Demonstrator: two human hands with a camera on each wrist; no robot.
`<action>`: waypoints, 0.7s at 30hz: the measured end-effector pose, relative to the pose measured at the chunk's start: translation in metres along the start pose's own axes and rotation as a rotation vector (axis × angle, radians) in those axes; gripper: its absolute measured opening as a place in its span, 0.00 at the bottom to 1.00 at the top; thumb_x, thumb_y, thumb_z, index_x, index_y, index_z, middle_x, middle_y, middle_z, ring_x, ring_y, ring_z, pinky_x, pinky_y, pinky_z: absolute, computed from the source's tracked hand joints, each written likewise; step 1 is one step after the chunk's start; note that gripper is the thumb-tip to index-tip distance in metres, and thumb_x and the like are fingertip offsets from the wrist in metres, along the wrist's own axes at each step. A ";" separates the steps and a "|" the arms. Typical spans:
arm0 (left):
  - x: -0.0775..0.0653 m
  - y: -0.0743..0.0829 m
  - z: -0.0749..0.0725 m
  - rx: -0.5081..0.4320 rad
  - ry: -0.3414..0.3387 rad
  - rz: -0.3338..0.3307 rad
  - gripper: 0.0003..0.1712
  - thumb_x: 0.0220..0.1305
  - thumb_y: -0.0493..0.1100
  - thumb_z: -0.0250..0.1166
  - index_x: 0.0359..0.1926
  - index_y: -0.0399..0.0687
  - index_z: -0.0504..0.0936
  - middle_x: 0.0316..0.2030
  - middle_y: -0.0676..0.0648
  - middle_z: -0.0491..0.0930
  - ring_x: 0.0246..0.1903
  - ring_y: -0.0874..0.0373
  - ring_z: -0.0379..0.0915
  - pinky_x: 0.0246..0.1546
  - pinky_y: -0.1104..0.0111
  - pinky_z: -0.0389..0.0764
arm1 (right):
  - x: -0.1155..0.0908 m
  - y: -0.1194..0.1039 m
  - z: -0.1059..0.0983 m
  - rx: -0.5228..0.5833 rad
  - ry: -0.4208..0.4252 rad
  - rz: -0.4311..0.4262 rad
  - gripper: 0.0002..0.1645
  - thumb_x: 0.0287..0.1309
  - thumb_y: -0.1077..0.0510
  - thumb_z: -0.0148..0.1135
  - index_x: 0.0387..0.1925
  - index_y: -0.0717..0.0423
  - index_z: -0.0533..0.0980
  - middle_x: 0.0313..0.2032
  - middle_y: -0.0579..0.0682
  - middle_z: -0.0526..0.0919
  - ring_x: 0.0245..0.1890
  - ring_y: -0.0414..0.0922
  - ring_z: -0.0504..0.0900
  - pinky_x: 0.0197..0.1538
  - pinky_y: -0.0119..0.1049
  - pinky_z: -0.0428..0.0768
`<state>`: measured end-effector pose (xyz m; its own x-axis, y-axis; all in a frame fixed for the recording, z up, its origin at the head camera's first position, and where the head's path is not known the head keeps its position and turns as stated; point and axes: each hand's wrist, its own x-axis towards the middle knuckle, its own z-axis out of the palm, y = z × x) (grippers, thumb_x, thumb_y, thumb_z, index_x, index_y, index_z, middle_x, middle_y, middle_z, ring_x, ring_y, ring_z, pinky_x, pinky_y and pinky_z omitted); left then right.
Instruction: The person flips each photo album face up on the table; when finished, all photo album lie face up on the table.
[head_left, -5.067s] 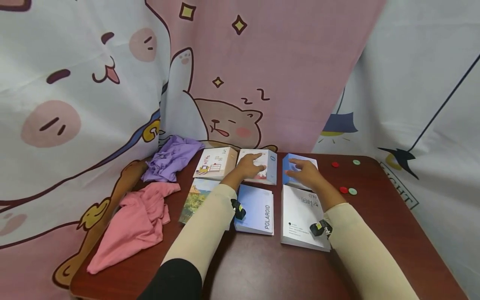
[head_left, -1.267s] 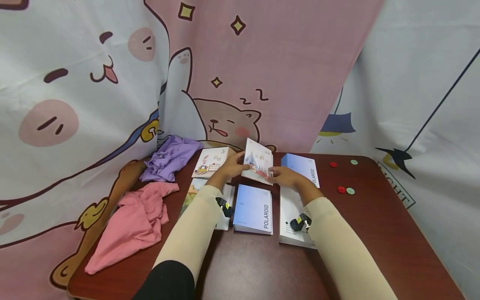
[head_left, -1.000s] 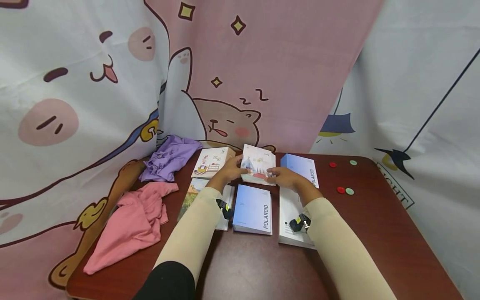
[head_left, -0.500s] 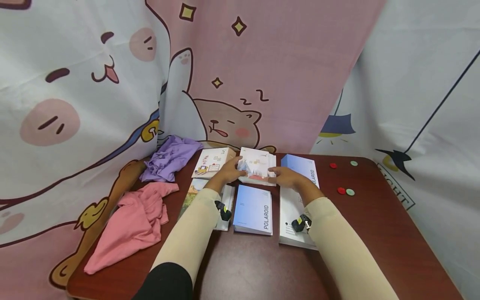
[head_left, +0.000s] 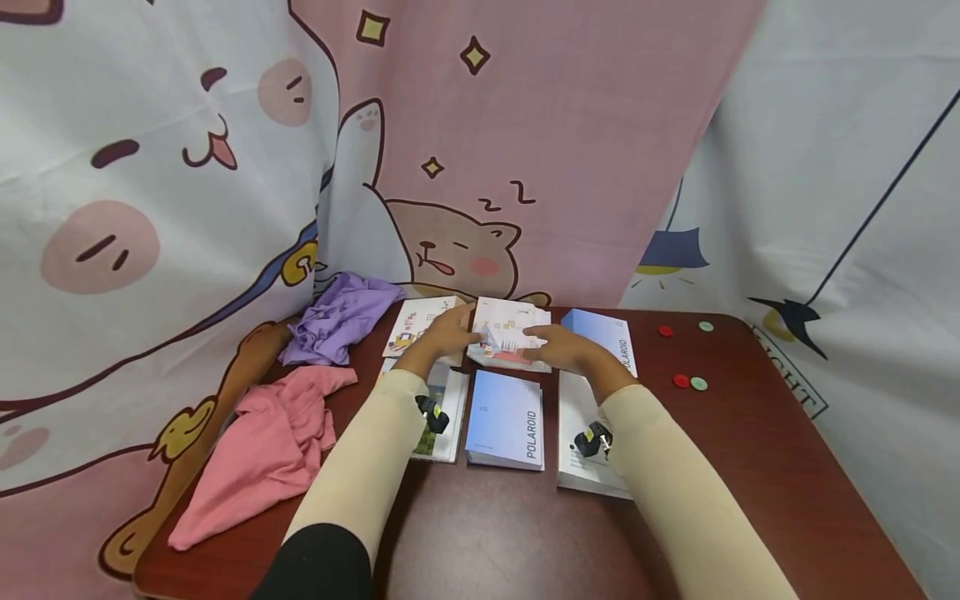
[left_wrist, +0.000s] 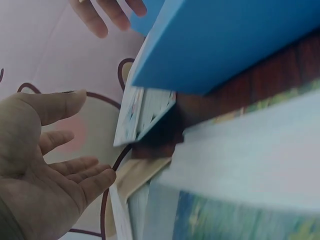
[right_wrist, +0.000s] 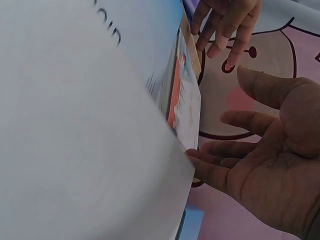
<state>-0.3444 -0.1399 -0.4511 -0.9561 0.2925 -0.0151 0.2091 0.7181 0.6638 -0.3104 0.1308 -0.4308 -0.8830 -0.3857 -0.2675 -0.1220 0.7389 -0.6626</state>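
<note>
A white picture-cover book (head_left: 504, 333) lies flat in the back row between my hands, its loose page edges facing right. My left hand (head_left: 444, 335) hovers at its left side, over the edge of another white book (head_left: 411, 327); in the left wrist view the left hand (left_wrist: 55, 170) has spread fingers around nothing. On the other side, my right hand (head_left: 564, 346) has its fingertips over the middle book's right edge; whether they touch it cannot be told. The right wrist view shows the right hand (right_wrist: 272, 150) with extended fingers and nothing gripped.
In front lie a landscape-cover book (head_left: 444, 421), a blue POLAROID album (head_left: 506, 421) and a thick white book (head_left: 581, 454). Another blue album (head_left: 603, 333) sits back right. Red (head_left: 680, 381) and green buttons (head_left: 699, 383) lie right; pink cloth (head_left: 262, 454) and purple cloth (head_left: 341, 317) left.
The middle back book, earlier with a pale blue spine on its right, was lifted, tilted in both hands, and set flat with page edges there. The left hand has since moved off leftward.
</note>
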 end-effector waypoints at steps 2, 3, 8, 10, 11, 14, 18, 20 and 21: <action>0.000 -0.003 -0.004 0.011 0.009 -0.001 0.47 0.74 0.49 0.69 0.86 0.45 0.59 0.84 0.36 0.63 0.81 0.35 0.63 0.83 0.44 0.63 | 0.001 -0.005 0.002 0.015 0.000 -0.008 0.42 0.77 0.46 0.62 0.84 0.54 0.63 0.85 0.64 0.60 0.86 0.66 0.56 0.85 0.67 0.57; -0.001 -0.004 -0.007 0.013 0.013 -0.004 0.47 0.73 0.49 0.69 0.86 0.45 0.60 0.84 0.36 0.63 0.81 0.35 0.63 0.84 0.45 0.63 | 0.002 -0.008 0.003 0.017 -0.002 -0.014 0.42 0.77 0.45 0.62 0.84 0.54 0.63 0.85 0.63 0.61 0.86 0.66 0.57 0.85 0.67 0.57; -0.005 -0.014 -0.018 0.019 0.035 -0.025 0.47 0.71 0.48 0.68 0.85 0.43 0.62 0.83 0.33 0.63 0.83 0.35 0.59 0.84 0.45 0.61 | 0.008 -0.023 0.014 0.027 -0.007 -0.038 0.44 0.77 0.45 0.64 0.84 0.56 0.63 0.84 0.62 0.62 0.86 0.64 0.58 0.85 0.65 0.59; -0.007 -0.018 -0.022 0.017 0.037 -0.039 0.46 0.70 0.47 0.68 0.85 0.42 0.62 0.82 0.32 0.64 0.82 0.34 0.61 0.84 0.45 0.62 | 0.011 -0.029 0.020 0.022 -0.009 -0.043 0.44 0.77 0.44 0.64 0.84 0.56 0.62 0.84 0.62 0.63 0.86 0.64 0.58 0.85 0.65 0.58; -0.008 -0.020 -0.024 0.018 0.039 -0.043 0.46 0.70 0.47 0.67 0.85 0.42 0.62 0.82 0.32 0.64 0.81 0.34 0.61 0.84 0.45 0.62 | 0.013 -0.032 0.023 0.023 -0.010 -0.048 0.45 0.77 0.44 0.64 0.84 0.57 0.62 0.84 0.62 0.62 0.86 0.64 0.58 0.85 0.65 0.58; -0.009 -0.028 -0.029 0.018 0.040 -0.066 0.47 0.70 0.46 0.67 0.84 0.41 0.62 0.82 0.31 0.64 0.81 0.33 0.61 0.84 0.46 0.62 | 0.016 -0.042 0.030 0.040 -0.016 -0.064 0.45 0.78 0.43 0.63 0.85 0.57 0.61 0.84 0.62 0.62 0.86 0.63 0.58 0.85 0.64 0.59; -0.010 -0.036 -0.035 -0.011 0.028 -0.099 0.47 0.70 0.46 0.68 0.85 0.40 0.60 0.82 0.29 0.61 0.83 0.33 0.57 0.86 0.47 0.59 | 0.021 -0.053 0.041 0.074 -0.012 -0.081 0.45 0.78 0.44 0.64 0.85 0.57 0.61 0.85 0.61 0.61 0.86 0.63 0.58 0.85 0.64 0.60; -0.012 -0.040 -0.038 -0.024 0.019 -0.120 0.48 0.71 0.47 0.68 0.86 0.41 0.59 0.83 0.30 0.60 0.84 0.34 0.55 0.86 0.46 0.57 | 0.023 -0.058 0.047 0.078 0.001 -0.080 0.45 0.78 0.43 0.64 0.85 0.57 0.61 0.85 0.61 0.61 0.86 0.62 0.59 0.85 0.63 0.60; -0.013 -0.041 -0.040 -0.024 0.014 -0.131 0.48 0.72 0.48 0.68 0.86 0.41 0.59 0.84 0.30 0.59 0.84 0.34 0.54 0.86 0.46 0.56 | 0.024 -0.060 0.050 0.082 0.007 -0.078 0.45 0.77 0.43 0.64 0.85 0.57 0.61 0.85 0.60 0.61 0.86 0.62 0.59 0.85 0.63 0.61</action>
<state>-0.3484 -0.1987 -0.4477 -0.9778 0.1880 -0.0925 0.0773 0.7340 0.6747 -0.3016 0.0497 -0.4320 -0.8754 -0.4363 -0.2082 -0.1535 0.6592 -0.7361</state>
